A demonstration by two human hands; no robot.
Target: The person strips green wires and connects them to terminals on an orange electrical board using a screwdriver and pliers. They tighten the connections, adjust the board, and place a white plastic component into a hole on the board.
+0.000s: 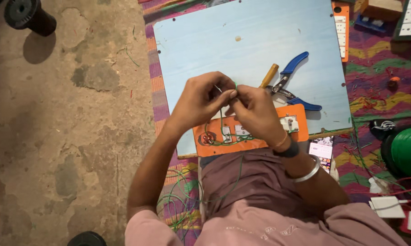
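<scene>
My left hand (201,100) and my right hand (255,111) meet above an orange switch plate (248,130), and both pinch the tip of a thin green wire (222,119). The wire runs down from my fingers across the plate and over my lap. The plate carries a round socket at its left end and white switch backs; it lies on the near edge of a pale blue board (246,41). Blue-handled pliers (294,82) and a wooden-handled tool (269,75) lie on the board just beyond my right hand.
Loose green wire coils (180,196) lie by my left knee. A green wire spool (408,150), a phone (322,150), white switch parts (387,206) and more plates (341,27) sit on the patterned mat at right. Bare concrete floor and a black spool (30,16) are left.
</scene>
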